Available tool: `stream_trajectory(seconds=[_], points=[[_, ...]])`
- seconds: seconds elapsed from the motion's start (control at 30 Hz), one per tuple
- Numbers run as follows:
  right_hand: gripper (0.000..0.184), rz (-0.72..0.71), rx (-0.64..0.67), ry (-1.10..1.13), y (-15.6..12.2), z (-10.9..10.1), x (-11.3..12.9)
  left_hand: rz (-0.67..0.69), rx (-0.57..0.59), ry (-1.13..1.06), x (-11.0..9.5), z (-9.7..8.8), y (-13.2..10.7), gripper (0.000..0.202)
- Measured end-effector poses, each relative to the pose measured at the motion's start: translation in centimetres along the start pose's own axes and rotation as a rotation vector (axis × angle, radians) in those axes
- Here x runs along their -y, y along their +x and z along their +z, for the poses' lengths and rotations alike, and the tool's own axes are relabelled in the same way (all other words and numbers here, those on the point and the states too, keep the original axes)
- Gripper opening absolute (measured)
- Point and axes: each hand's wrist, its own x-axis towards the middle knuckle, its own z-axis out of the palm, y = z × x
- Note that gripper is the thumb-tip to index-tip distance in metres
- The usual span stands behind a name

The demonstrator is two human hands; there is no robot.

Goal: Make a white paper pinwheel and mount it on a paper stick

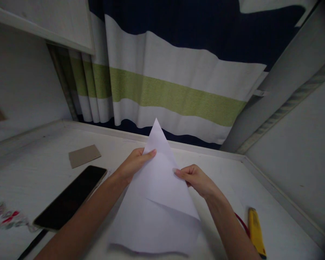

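Note:
A white sheet of paper (159, 187), folded to a sharp point at its far end, is held up over the white desk. My left hand (137, 162) grips its left edge near the point, the thumb lying on the upper face and the fingers behind. On the right edge, a little closer to me, my right hand (193, 177) pinches the paper between thumb and fingers. A slanting fold edge crosses the lower half of the sheet, and its near edge curls slightly.
Left on the desk (219, 173) lie a grey-brown card (84, 156), a dark-screened phone (72, 196), a black pen-like stick (34, 243) and a blurred red-and-white item (9, 216). A yellow-handled tool (256, 231) is at right, beside a red curved strip (242, 224). Behind hangs a striped curtain (178, 90).

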Motion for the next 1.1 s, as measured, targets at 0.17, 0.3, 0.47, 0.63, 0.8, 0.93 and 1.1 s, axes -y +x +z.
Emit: stream_trajectory(seconds=[0.17, 0.3, 0.47, 0.63, 0.8, 0.93, 1.1], points=[[0.036, 0.013, 0.015, -0.01, -0.2, -0.1, 0.1, 0.007, -0.028, 0.0, -0.3, -0.3, 0.0, 0.024], [0.035, 0.019, 0.025, -0.016, -0.3, -0.1, 0.2, 0.002, -0.035, 0.001, -0.5, -0.4, 0.0, 0.023], [0.035, 0.015, 0.038, -0.033, -0.4, -0.1, 0.3, 0.004, -0.071, 0.002, -0.9, -0.6, -0.2, 0.02], [0.036, 0.014, 0.056, -0.052, -0.5, -0.2, 0.3, -0.004, -0.098, -0.001, -1.5, -1.0, -0.2, 0.017], [0.034, 0.008, 0.048, -0.083, -0.6, -0.3, 0.1, -0.007, -0.116, -0.005, -1.8, -1.6, -0.1, 0.019], [0.034, 0.006, 0.037, -0.104, -0.7, -0.4, 0.2, -0.008, -0.134, -0.004, -2.1, -1.9, -0.2, 0.017], [0.033, 0.012, 0.039, -0.123, -0.9, -0.5, 0.4, -0.001, -0.133, -0.013, -2.2, -2.0, -0.2, 0.015]])
